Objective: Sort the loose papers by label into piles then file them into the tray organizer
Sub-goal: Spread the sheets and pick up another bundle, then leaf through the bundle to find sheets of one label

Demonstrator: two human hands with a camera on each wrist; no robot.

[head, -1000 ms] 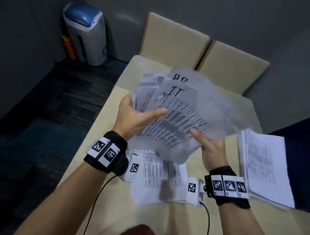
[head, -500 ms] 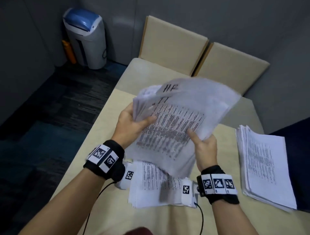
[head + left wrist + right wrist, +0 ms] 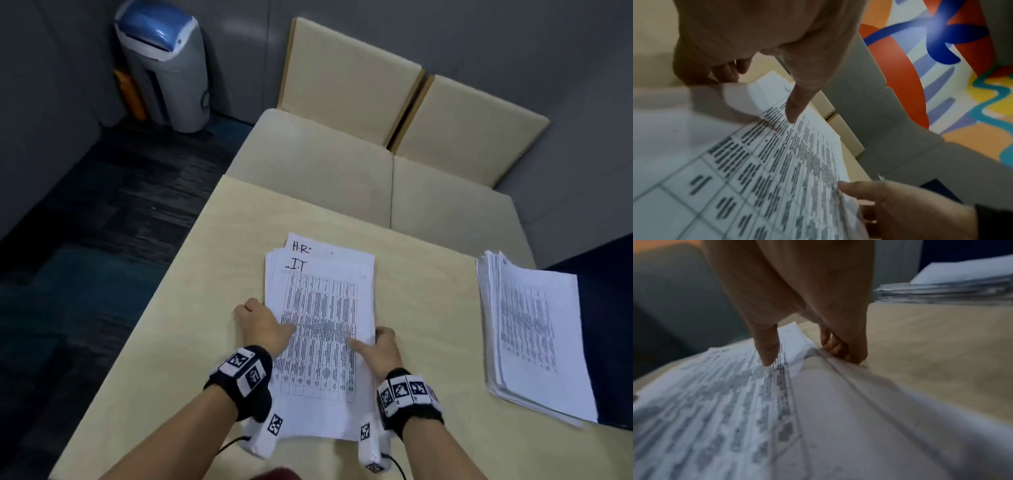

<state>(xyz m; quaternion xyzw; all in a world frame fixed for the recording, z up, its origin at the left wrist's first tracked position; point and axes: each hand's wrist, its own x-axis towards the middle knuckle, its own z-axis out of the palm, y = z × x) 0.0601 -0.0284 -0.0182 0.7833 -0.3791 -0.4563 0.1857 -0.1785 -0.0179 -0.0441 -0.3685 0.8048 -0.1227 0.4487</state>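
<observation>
Both hands gripping paper stack [image 3: 318,329] lying on bench [image 3: 428,274]: left hand [image 3: 262,323] at 9 o'clock edge, right hand [image 3: 383,346] at 3 o'clock edge, fingers seemingly tucking under; second pile [image 3: 534,335] sitting well apart at 3 o'clock

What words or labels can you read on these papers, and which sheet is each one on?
"I.T" – handwritten on the top sheet of the middle stack.
"H.R." – handwritten on the sheet beneath, poking out at the far end.
Printed tables on both stacks, including the right stack: too blurred to read.

top sheet [image 3: 320,329]: "I.T" handwritten | sheet beneath [image 3: 329,247]: "H.R" | table print: unreadable
</observation>
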